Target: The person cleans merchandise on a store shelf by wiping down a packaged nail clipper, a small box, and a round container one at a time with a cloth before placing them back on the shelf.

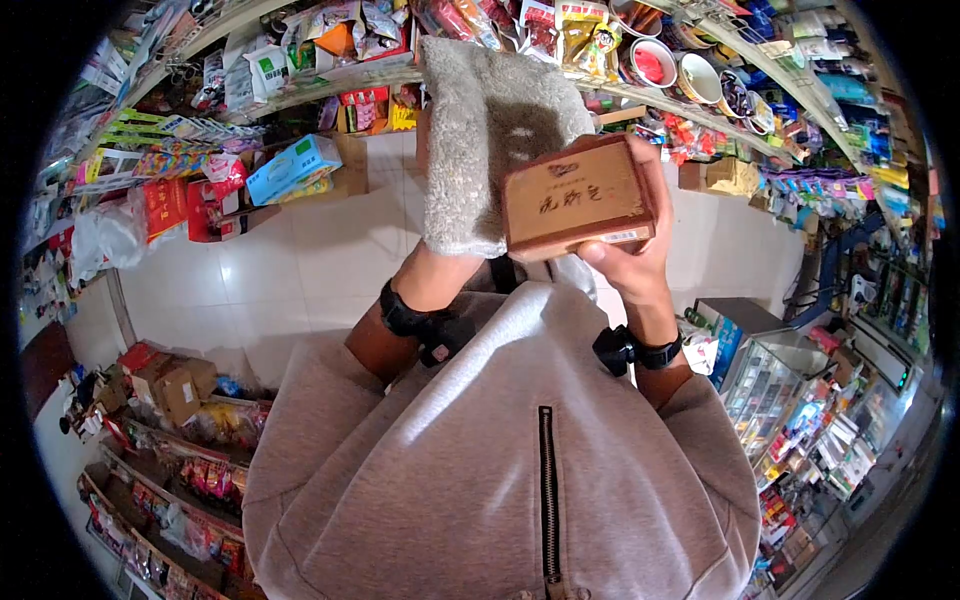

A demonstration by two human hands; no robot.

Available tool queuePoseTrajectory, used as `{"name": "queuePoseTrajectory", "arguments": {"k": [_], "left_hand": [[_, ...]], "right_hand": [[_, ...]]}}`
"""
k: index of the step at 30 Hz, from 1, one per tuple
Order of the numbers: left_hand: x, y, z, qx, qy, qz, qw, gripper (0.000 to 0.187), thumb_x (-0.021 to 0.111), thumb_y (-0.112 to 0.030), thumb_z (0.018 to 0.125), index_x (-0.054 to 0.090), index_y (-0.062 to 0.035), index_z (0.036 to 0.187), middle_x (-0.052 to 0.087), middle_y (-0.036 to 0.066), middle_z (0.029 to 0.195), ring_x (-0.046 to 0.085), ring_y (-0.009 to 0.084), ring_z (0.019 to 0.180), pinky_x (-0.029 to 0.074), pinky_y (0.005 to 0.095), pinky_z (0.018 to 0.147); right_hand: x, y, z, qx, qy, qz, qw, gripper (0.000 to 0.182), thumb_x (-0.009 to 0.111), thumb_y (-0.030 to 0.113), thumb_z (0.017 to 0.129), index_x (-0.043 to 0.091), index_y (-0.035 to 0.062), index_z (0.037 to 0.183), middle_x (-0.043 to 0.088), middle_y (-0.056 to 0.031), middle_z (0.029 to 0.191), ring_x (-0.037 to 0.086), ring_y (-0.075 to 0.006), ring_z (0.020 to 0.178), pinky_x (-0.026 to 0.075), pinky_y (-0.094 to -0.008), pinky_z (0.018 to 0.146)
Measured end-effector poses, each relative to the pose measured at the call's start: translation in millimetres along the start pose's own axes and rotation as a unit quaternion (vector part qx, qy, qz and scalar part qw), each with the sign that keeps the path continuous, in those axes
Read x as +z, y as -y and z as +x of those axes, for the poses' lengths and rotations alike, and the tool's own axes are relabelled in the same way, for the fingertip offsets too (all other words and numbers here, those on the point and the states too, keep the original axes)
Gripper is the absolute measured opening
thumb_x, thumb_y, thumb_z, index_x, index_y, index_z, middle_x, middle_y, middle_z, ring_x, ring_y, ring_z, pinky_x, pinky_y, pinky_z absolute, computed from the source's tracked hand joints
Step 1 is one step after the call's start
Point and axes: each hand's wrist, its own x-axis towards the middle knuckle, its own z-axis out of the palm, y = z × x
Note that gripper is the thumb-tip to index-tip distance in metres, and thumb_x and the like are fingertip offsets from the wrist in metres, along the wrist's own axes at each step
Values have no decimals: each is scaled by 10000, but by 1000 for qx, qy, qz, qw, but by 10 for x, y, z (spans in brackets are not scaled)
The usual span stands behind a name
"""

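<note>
A fluffy grey cloth (pixel 462 150) hangs over my left hand (pixel 432 272), covering its fingers; only the wrist and lower part of the hand show below it. To the right of centre, my right hand (pixel 640 240) grips a brown cardboard box (pixel 575 195) with dark handwriting on its face. The thumb lies on the box's lower edge, and the fingers wrap its right side. The box's left part overlaps the cloth. Both wrists wear black bands with small devices.
Shelves (pixel 330 88) packed with snacks curve across the top. Open tubs (pixel 698 78) stand at the upper right, a blue box (pixel 293 170) at the left. Lower left are more stocked shelves (pixel 190 440); a glass case (pixel 765 375) stands at the right.
</note>
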Motion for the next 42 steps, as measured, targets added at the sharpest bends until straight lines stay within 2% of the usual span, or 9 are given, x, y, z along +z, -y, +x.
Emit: {"name": "queuePoseTrajectory", "arguments": {"k": [4, 10, 16, 19, 28, 36, 38, 39, 42], "left_hand": [[36, 48, -5, 3, -20, -30, 999, 629, 350, -491, 1020, 376, -33, 1449, 493, 189, 1385, 559, 313, 1219, 523, 470, 977], [80, 110, -10, 9, -45, -65, 997, 654, 325, -509, 1021, 363, -23, 1458, 482, 203, 1401, 557, 328, 1226, 526, 485, 974], [-70, 50, 73, -118, -73, -259, 956, 680, 301, -526, 1023, 351, -14, 1467, 472, 217, 1417, 555, 342, 1232, 530, 501, 972], [145, 2, 54, -30, -54, -98, 993, 454, 428, -441, 1019, 476, -69, 1275, 597, 133, 1169, 652, 260, 1027, 594, 400, 825], [284, -200, 68, -67, 10, -217, 974, 366, 390, -405, 1046, 534, -106, 1202, 642, 75, 1096, 689, 236, 909, 595, 404, 801], [159, -141, 66, 58, -43, 100, 992, 354, 406, -376, 1044, 532, -86, 1202, 625, 83, 1078, 673, 221, 944, 587, 372, 820], [126, -183, 162, -74, -87, -144, 983, 369, 422, -384, 1039, 522, -85, 1230, 618, 80, 1114, 659, 218, 977, 566, 376, 854], [127, -161, 133, -63, -73, -128, 987, 368, 427, -380, 1037, 519, -84, 1234, 616, 79, 1119, 656, 216, 981, 563, 374, 858], [122, -167, 43, -12, -48, -45, 998, 366, 443, -368, 1033, 511, -80, 1249, 610, 76, 1133, 648, 210, 994, 555, 370, 869]], "right_hand": [[60, 27, 148, -74, -89, -118, 986, 849, 897, 115, 655, 367, 42, 1313, 538, -178, 1270, 525, -277, 1226, 428, -423, 1050], [135, 40, 185, -167, 51, -259, 950, 847, 929, 255, 643, 369, 79, 1254, 526, -224, 1346, 496, -357, 1269, 386, -472, 1077], [-19, 150, 204, -208, 99, -450, 863, 473, 763, 38, 603, 665, 61, 1065, 641, -91, 1185, 551, -362, 1155, 479, -452, 940], [-43, 168, 281, -217, 96, -543, 805, 408, 736, 16, 622, 681, 57, 1025, 679, -54, 1092, 618, -294, 1035, 512, -436, 895], [32, 311, 263, -203, 149, -476, 843, 386, 747, 28, 631, 687, 62, 1010, 705, -64, 1058, 632, -315, 1032, 553, -392, 840], [11, 296, 297, -180, 150, -444, 865, 329, 785, 75, 651, 679, 12, 957, 708, -101, 1071, 643, -328, 1029, 544, -380, 862], [-7, 296, 301, -161, 118, -347, 916, 382, 822, 67, 690, 657, -12, 1026, 705, -136, 1107, 660, -291, 1027, 534, -366, 895], [11, 187, 176, -51, -7, -162, 985, 435, 840, 40, 724, 618, -14, 1095, 689, -162, 1132, 655, -245, 1051, 524, -359, 918], [85, -2, 184, -46, -96, -130, 986, 476, 866, 50, 698, 612, 0, 1098, 674, -139, 1057, 643, -231, 1023, 514, -357, 901]]}}
